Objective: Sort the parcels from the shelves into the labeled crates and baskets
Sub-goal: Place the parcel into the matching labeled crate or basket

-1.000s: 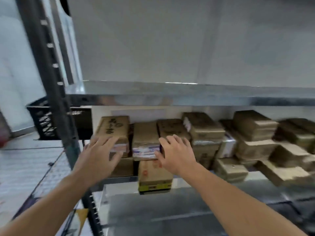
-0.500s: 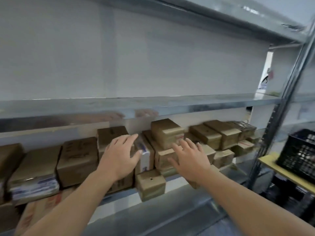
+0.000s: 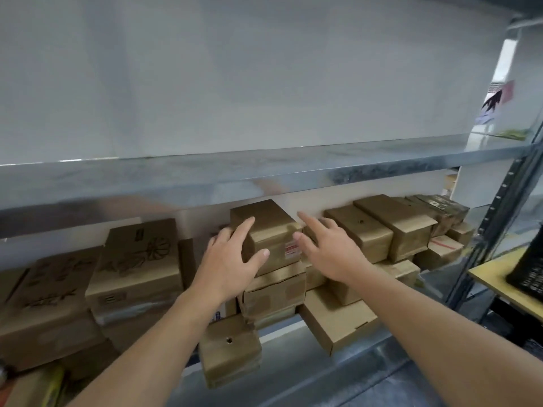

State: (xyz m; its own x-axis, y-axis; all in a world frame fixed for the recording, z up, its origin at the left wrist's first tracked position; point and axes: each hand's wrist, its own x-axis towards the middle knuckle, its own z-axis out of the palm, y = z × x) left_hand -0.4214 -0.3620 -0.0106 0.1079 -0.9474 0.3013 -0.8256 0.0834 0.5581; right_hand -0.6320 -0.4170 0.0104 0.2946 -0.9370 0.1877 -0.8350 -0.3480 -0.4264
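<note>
So in the last half second both hands moved up off the lower boxes onto the top box (image 3: 267,227) of the middle stack. The left hand (image 3: 232,265) is spread on its left corner, fingers straight, thumb across the front, not clamped yet. The right hand (image 3: 329,254) is open just beside its right side (touching? can't tell). Looks like the next pick. It's on a metal shelf (image 3: 293,386) crammed with brown boxes, with a black crate (image 3: 529,271) on a yellow table (image 3: 493,281) off right.

A storeroom: metal shelving (image 3: 264,177) packed with taped cardboard parcels (image 3: 379,227).
</note>
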